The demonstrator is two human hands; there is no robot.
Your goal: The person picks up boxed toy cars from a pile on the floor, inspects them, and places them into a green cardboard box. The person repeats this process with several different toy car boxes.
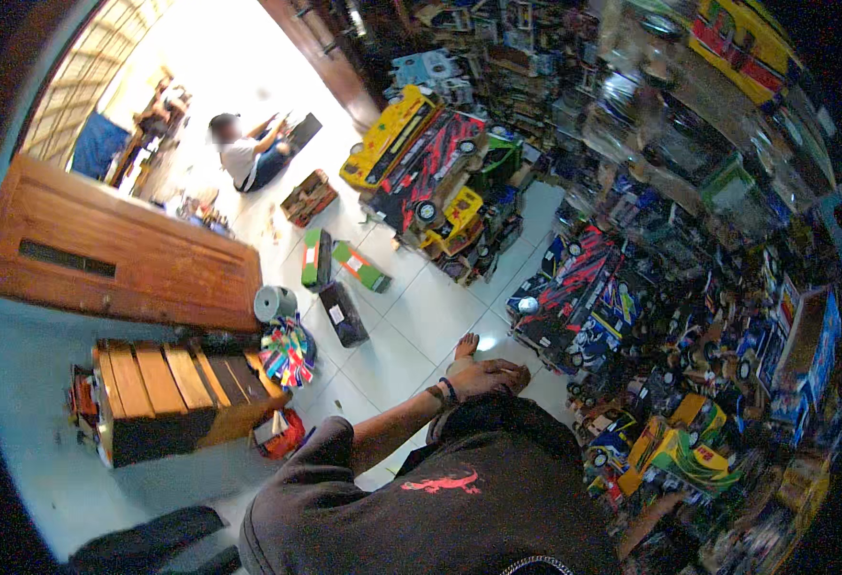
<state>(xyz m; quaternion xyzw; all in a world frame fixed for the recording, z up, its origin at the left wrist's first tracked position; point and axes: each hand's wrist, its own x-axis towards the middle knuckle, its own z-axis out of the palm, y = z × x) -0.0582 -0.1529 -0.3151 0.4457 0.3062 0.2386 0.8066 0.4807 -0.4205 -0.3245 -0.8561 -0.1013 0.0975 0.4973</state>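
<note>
My left hand [483, 379] rests on my bent, dark-clothed leg, its fingers laid over the knee and holding nothing. A dark band circles that wrist. Just beyond it, my bare foot [466, 345] stands on the tiles. At the lower right, a blurred skin-coloured part of my right arm or hand [653, 522] shows beside the toys; its fingers cannot be made out. Nearest to it is a yellow and green toy truck [694, 460]. A black and red toy truck [579, 268] lies to the right of my foot.
Toy vehicles fill the right side, with a large yellow toy truck [397, 134] farther off. Green and orange boxes [361, 265] and a black box [344, 314] lie on the tiled floor [392, 331]. A wooden door [124, 249] and drawers [157, 379] stand left; another person [248, 158] sits beyond.
</note>
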